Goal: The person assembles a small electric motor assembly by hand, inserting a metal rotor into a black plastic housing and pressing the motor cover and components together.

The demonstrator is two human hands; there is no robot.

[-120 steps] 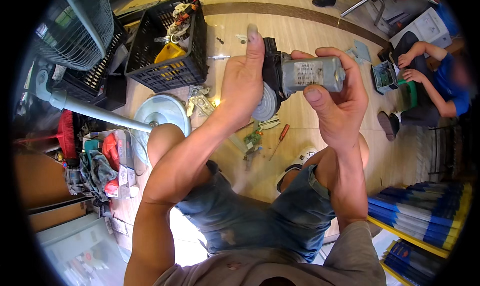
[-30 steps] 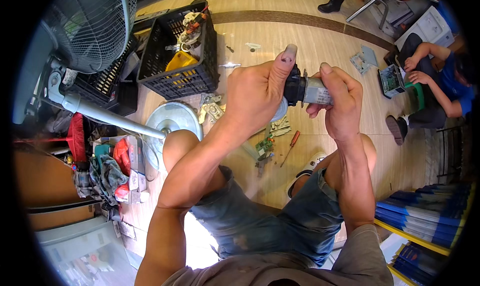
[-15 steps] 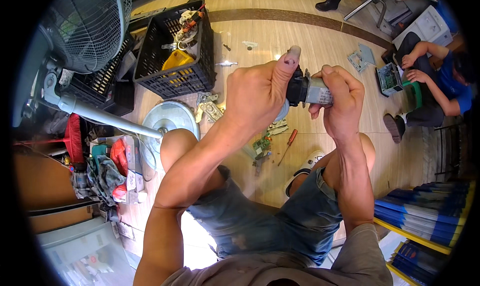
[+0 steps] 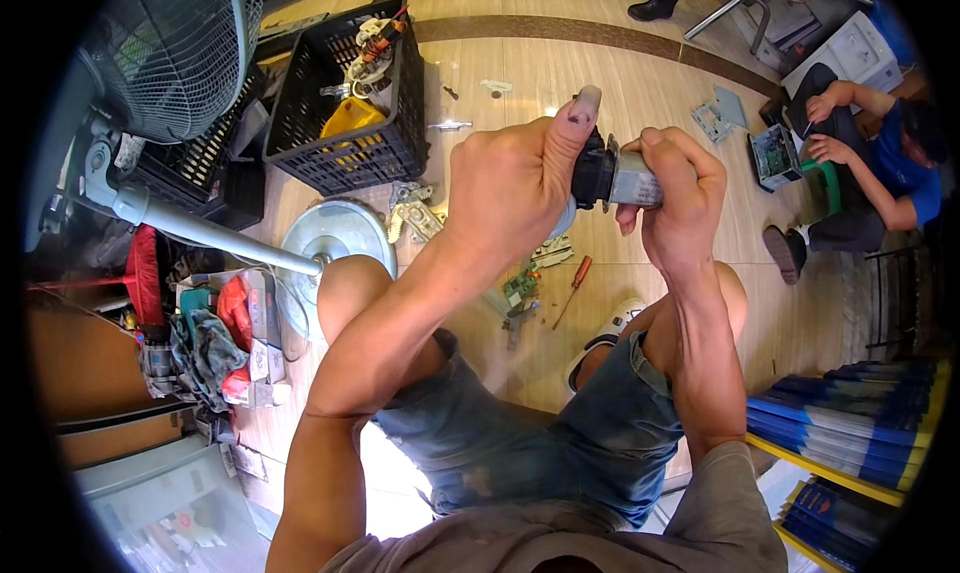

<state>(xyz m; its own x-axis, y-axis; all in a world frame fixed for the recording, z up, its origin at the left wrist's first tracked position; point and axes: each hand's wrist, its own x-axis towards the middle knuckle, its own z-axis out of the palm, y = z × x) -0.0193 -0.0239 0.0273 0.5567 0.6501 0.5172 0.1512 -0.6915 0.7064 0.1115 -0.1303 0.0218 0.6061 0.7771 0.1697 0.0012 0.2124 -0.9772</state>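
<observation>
Between my hands, above my knees, is a black and silver part (image 4: 632,185), perhaps a small motor, with a boxy metal body that carries a label. My left hand (image 4: 508,178) is closed round its black end, thumb pointing up. On the silver end my right hand (image 4: 683,198) has its fingers curled and its thumb pressed on top. A light blue rounded piece (image 4: 563,221) shows under my left hand; whether it is joined to the part I cannot tell. Beneath, on the floor, lie a green circuit board (image 4: 521,288) and a red-handled screwdriver (image 4: 575,286).
At the left a black crate (image 4: 345,153) holds a yellow piece and tools, near a standing fan (image 4: 185,58) with a round base (image 4: 338,235). Metal pieces (image 4: 415,218) lie beside that base. A seated co-worker (image 4: 880,153) handles an opened device (image 4: 775,158) at the right.
My hands keep the same grip on the black and silver part, with hardly any movement. The view shifts slightly. The co-worker's hands have moved a little.
</observation>
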